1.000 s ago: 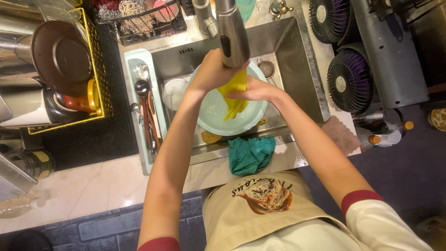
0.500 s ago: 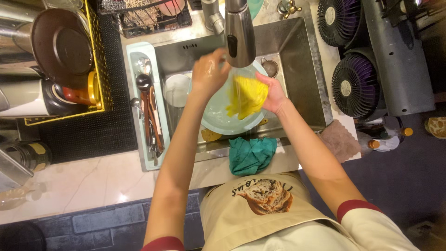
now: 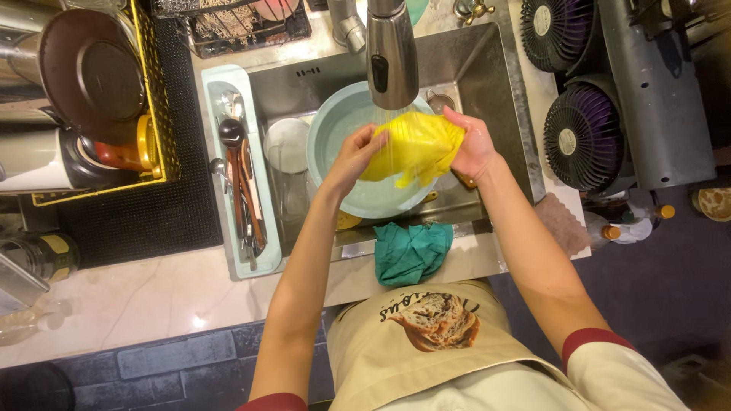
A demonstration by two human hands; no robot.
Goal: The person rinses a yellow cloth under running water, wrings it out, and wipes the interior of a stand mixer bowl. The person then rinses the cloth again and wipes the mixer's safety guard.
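Water from the faucet head (image 3: 392,53) falls on the yellow cloth (image 3: 415,148), held over the pale blue bowl (image 3: 335,144) in the sink (image 3: 487,61), left hand (image 3: 354,156) and right hand (image 3: 472,144) fingers closed on its ends; better keep it spread under the stream.
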